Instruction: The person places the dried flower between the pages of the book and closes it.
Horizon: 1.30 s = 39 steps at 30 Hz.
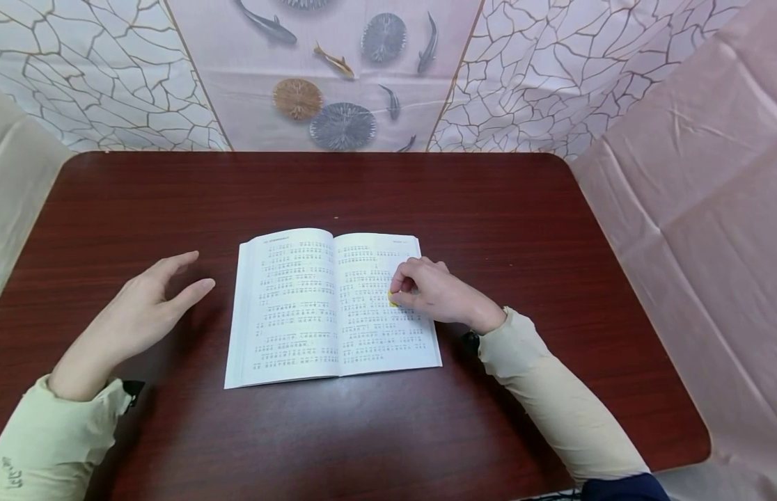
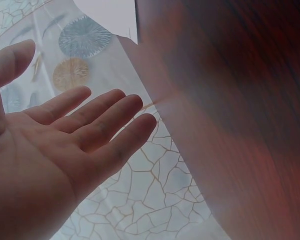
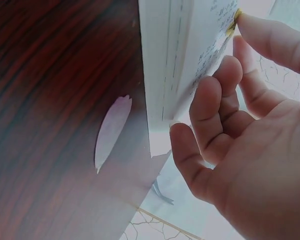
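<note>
An open book [image 1: 288,313] with lines of printed text lies on the dark red-brown table. Over its right page, my right hand [image 1: 429,289] pinches a small yellow piece [image 1: 393,299] between thumb and index finger. Most of that piece is hidden by the fingers, and I cannot tell its kind. In the right wrist view the yellow piece [image 3: 233,22] shows at the thumb tip, close over the print, with the other fingers loosely bent beside the page edge. To the left of the book, my left hand [image 1: 138,309] hovers with fingers extended and thumb apart, holding nothing.
The wooden table [image 1: 489,216] stretches around the book on all sides. A pale pink, petal-shaped patch [image 3: 112,132] shows on the tabletop near the book in the right wrist view. Patterned cloth [image 1: 338,69] hangs behind the table's far edge, and plain pinkish cloth [image 1: 689,174] borders the right.
</note>
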{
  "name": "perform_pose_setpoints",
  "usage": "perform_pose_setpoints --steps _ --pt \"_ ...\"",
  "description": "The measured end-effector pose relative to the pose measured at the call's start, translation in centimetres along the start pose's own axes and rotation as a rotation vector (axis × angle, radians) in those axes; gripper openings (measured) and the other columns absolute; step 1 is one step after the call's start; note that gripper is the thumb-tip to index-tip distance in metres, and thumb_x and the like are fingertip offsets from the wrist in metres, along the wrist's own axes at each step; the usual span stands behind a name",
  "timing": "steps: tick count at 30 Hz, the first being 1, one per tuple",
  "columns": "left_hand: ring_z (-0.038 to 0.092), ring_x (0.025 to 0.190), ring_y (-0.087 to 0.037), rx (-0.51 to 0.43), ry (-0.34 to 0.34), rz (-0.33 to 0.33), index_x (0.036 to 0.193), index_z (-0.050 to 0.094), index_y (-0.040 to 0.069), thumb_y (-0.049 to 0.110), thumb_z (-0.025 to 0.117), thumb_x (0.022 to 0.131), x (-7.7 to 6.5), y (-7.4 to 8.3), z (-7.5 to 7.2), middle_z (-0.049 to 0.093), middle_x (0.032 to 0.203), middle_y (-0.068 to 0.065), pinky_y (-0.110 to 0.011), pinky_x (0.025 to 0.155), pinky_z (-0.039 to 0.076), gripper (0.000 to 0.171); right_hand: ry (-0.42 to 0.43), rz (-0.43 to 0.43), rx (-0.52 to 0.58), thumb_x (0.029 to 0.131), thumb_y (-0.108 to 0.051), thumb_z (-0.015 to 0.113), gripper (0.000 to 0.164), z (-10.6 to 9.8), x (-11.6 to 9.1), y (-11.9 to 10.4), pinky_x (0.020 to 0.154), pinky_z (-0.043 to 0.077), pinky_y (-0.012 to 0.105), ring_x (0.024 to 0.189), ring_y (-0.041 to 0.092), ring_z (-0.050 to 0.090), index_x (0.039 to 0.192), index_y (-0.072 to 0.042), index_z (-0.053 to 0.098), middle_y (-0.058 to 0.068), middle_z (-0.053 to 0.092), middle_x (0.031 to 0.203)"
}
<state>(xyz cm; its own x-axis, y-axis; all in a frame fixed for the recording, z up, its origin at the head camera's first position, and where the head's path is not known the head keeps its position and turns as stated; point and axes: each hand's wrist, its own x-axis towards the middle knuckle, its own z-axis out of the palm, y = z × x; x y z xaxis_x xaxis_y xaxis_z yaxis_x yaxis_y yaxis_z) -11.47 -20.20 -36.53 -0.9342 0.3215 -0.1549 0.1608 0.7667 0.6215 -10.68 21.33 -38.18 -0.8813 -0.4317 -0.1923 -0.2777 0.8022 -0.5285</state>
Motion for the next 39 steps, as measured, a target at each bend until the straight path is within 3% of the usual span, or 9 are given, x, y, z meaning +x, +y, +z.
perform_pose_setpoints --steps 12,16,19,21,27,32,39 --pt "0.04 0.126 -0.049 0.004 0.003 0.002 0.15 0.03 0.0 0.05 0.05 0.098 -0.2 0.1 0.0 0.039 0.144 -0.03 -0.065 0.097 0.033 0.075 0.091 0.038 0.053 0.094 -0.018 0.064 0.005 -1.4 -0.6 0.3 0.085 0.031 0.038 0.085 0.016 0.05 0.09 -0.016 0.064 -0.003 0.058 0.083" --pt "0.04 0.126 -0.05 0.005 0.004 0.005 0.15 0.03 0.0 0.05 0.05 0.098 -0.3 0.1 0.0 0.039 0.145 -0.029 -0.065 0.097 0.033 0.075 0.121 0.098 0.103 0.094 -0.018 0.063 0.005 -2.2 -1.1 0.8 0.077 0.045 0.032 0.077 0.019 0.055 0.094 -0.013 0.063 0.002 0.058 0.085" --pt "0.04 0.126 -0.05 0.007 0.006 0.005 0.15 0.03 0.0 0.05 0.05 0.098 -0.3 0.1 0.0 0.038 0.145 -0.029 -0.065 0.097 0.033 0.074 0.135 0.136 0.083 0.094 -0.019 0.064 0.007 -2.8 -1.5 1.4 0.071 0.048 0.033 0.077 0.02 0.056 0.096 -0.012 0.063 0.003 0.059 0.086" --pt "0.04 0.126 -0.05 0.009 0.006 0.004 0.15 0.03 0.0 0.05 0.05 0.098 -0.3 0.0 0.0 0.038 0.145 -0.029 -0.065 0.097 0.033 0.075 0.142 0.162 0.009 0.093 -0.019 0.066 0.008 -3.1 -1.8 1.9 0.078 0.042 0.036 0.082 0.02 0.053 0.096 -0.012 0.065 0.002 0.06 0.086" --pt "0.04 0.126 -0.05 0.011 0.004 0.002 0.15 0.029 0.0 0.05 0.049 0.098 -0.3 -0.1 0.0 0.038 0.146 -0.029 -0.065 0.097 0.033 0.075 0.064 0.252 -0.135 0.089 -0.02 0.071 0.009 -3.4 -2.7 3.2 0.083 0.038 0.047 0.083 0.023 0.054 0.091 -0.012 0.068 0.003 0.062 0.087" --pt "0.035 0.132 -0.047 -0.004 -0.011 0.004 0.15 0.029 0.001 0.051 0.048 0.098 -0.1 0.2 0.3 0.036 0.148 -0.027 -0.064 0.1 0.031 0.075 0.025 0.277 -0.142 0.089 -0.021 0.072 0.01 -3.1 -3.1 3.9 0.081 0.039 0.045 0.08 0.023 0.053 0.09 -0.013 0.067 0.002 0.062 0.085" --pt "0.029 0.139 -0.041 -0.003 -0.046 0.04 0.149 0.03 0.0 0.054 0.05 0.097 0.7 1.8 1.2 0.033 0.15 -0.023 -0.061 0.107 0.026 0.078 0.023 0.293 -0.135 0.089 -0.022 0.071 0.013 -2.9 -3.2 4.3 0.089 0.039 0.05 0.087 0.026 0.054 0.094 -0.011 0.066 0.004 0.063 0.09"
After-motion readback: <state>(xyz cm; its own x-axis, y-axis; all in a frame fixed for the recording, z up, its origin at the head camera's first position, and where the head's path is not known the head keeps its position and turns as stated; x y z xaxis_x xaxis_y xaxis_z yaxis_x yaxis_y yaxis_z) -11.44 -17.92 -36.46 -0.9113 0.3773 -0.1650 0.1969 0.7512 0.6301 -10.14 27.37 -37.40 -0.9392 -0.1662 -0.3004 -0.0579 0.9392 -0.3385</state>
